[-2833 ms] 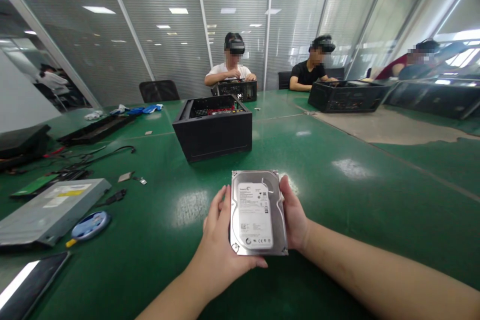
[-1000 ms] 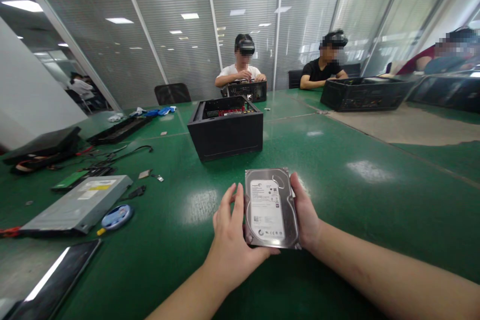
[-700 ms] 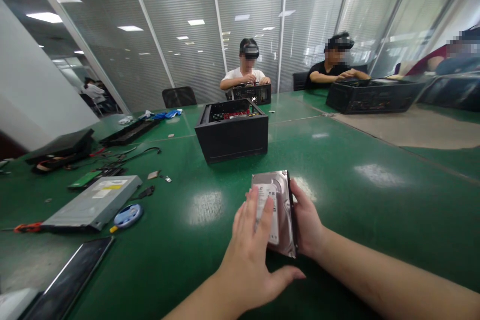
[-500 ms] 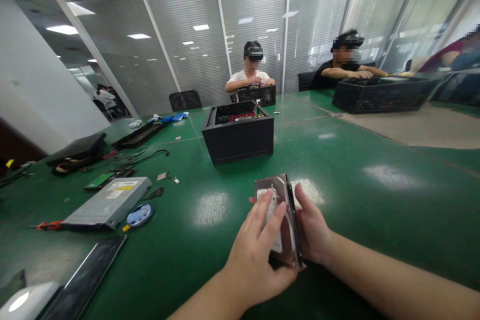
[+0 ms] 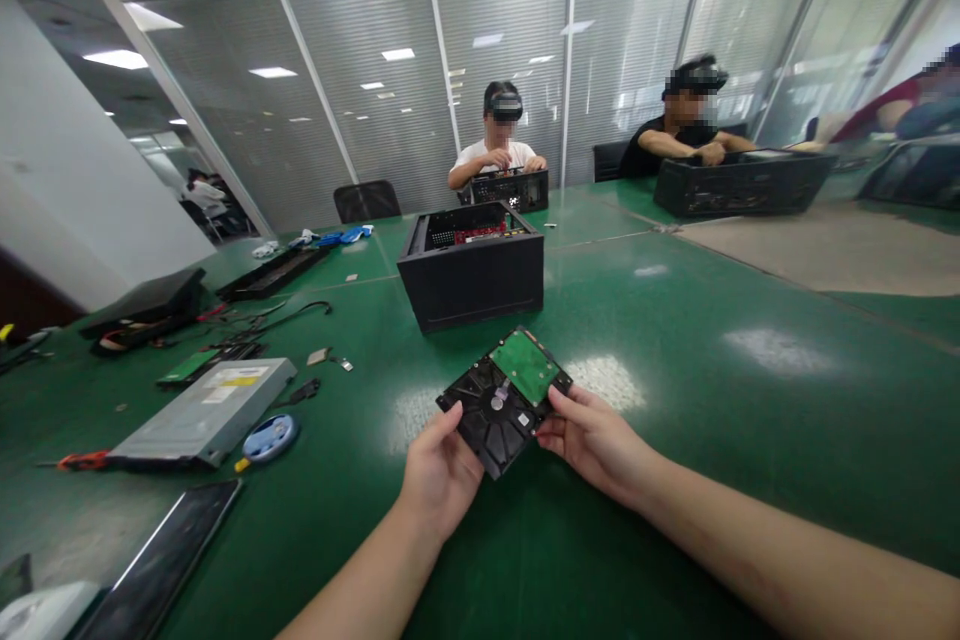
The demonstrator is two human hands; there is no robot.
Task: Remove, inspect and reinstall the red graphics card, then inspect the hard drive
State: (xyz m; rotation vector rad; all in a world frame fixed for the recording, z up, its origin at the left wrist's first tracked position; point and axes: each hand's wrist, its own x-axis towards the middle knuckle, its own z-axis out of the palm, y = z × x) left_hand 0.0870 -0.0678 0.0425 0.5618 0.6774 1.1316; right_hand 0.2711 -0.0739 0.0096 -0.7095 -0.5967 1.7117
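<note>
A hard drive is held above the green table, its black underside with a green circuit board facing up toward me. My left hand grips its left edge, thumb on top and fingers underneath. On the opposite edge, my right hand pinches the drive near the circuit board, with the thumb on top. The fingertips under the drive are hidden. Just beyond it stands an open black computer case, with red parts showing inside.
To the left lie a silver optical drive, a screwdriver, a round blue object, loose cables and a dark phone-like slab. Across the table, co-workers handle other cases.
The hard drive has turned over from its silver labelled face to its circuit-board side. My left hand has shifted left from its top face to the edge; my right hand now grips the other edge.
</note>
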